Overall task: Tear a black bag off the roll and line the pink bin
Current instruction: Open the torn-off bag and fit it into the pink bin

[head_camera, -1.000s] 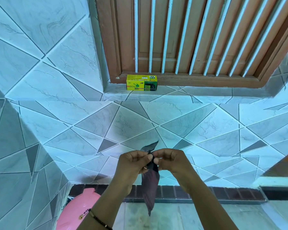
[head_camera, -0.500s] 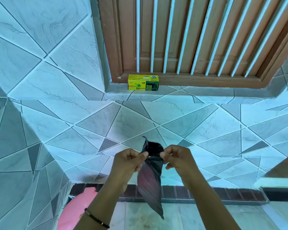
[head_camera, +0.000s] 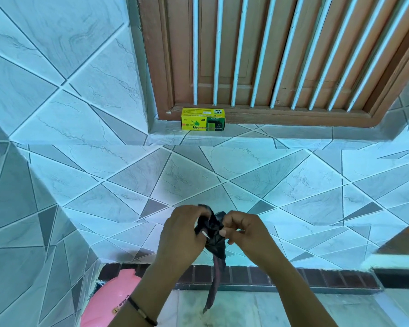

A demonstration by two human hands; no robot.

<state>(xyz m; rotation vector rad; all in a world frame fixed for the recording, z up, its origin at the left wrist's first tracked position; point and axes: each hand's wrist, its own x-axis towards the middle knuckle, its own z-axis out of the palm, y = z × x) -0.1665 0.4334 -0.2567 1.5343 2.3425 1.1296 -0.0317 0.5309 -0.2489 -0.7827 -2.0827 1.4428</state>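
So down at the bottom left there's the pink bin (head_camera: 109,300), only partly in view, sitting on the floor in the corner well below and left of the black bag (head_camera: 213,234). My left wrist has a thin dark bracelet (head_camera: 141,311) on it, right next to the bin's edge. My left hand (head_camera: 183,234) is curled up and pinching the top left edge of the bag, thumb pressed into the plastic. The bag itself is bunched between both hands in front of the tiled wall (head_camera: 80,185), and the rest of it dangles down as a narrow twisted strip toward the floor. My right hand (head_camera: 242,233) is just right of the bag, fingers folded in and pinching its other edge. Way above the bag, the yellow bin liner box (head_camera: 202,119) sits on the window ledge (head_camera: 293,134), against the brown wooden frame.
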